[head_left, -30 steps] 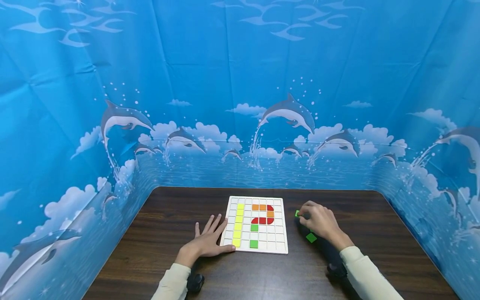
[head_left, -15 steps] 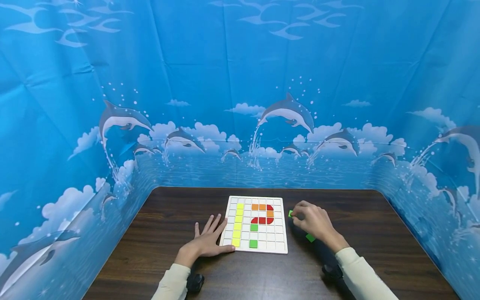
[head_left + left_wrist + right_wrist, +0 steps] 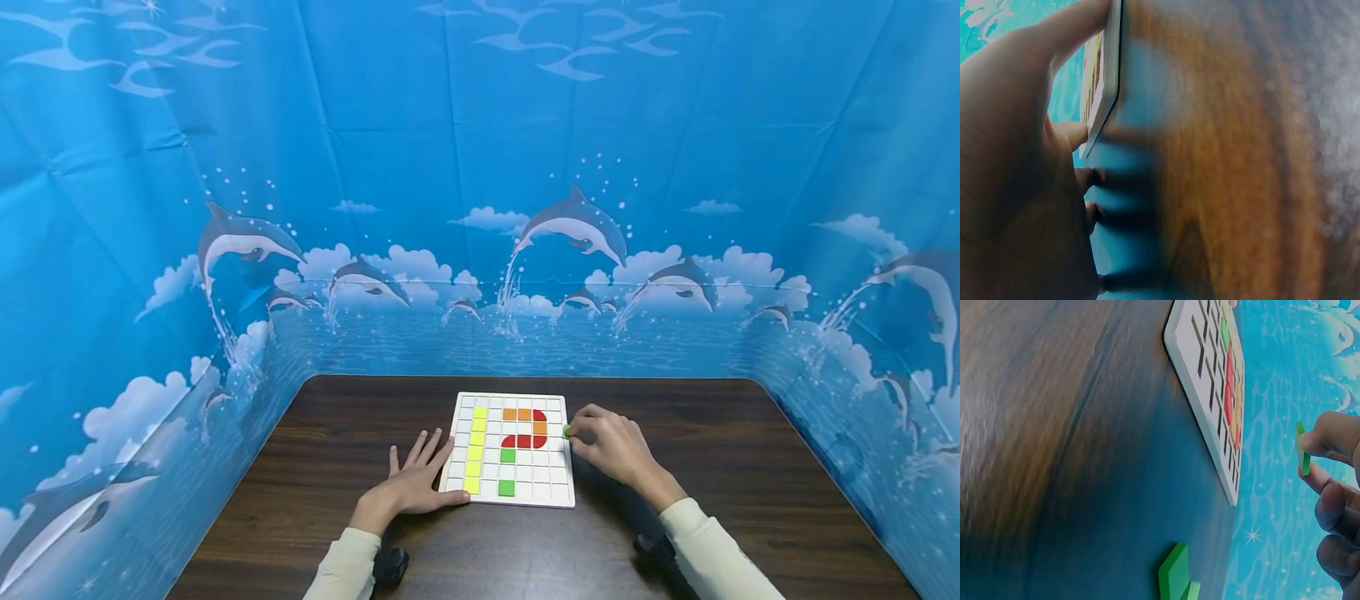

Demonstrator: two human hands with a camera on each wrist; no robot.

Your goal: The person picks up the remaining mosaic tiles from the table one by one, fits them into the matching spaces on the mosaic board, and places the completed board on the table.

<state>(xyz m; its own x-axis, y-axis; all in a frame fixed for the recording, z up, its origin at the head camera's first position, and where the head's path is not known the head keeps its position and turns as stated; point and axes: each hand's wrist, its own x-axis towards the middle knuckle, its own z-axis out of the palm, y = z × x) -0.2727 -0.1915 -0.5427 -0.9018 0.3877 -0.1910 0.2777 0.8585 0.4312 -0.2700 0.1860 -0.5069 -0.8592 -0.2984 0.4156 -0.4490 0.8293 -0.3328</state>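
A white grid board (image 3: 552,493) lies on the dark wooden table, with a column of yellow tiles (image 3: 476,446), a hooked shape of orange tiles (image 3: 517,414) and red tiles (image 3: 524,441), and two green tiles (image 3: 507,456) below. My left hand (image 3: 412,488) rests spread at the board's left side, thumb on its near left corner and a fingertip at its edge. My right hand (image 3: 617,450) pinches a small green tile (image 3: 1303,450) between thumb and finger, beside the board's right edge. In the right wrist view this tile is held up above the table.
More loose green tiles (image 3: 1175,572) lie on the table right of the board; in the head view my right hand hides them. A blue dolphin-print curtain (image 3: 480,208) stands around the back and sides of the table (image 3: 352,417).
My right hand has moved left with the green tile, from the table at the right to the board's right edge. My left hand and the board have stayed in place.
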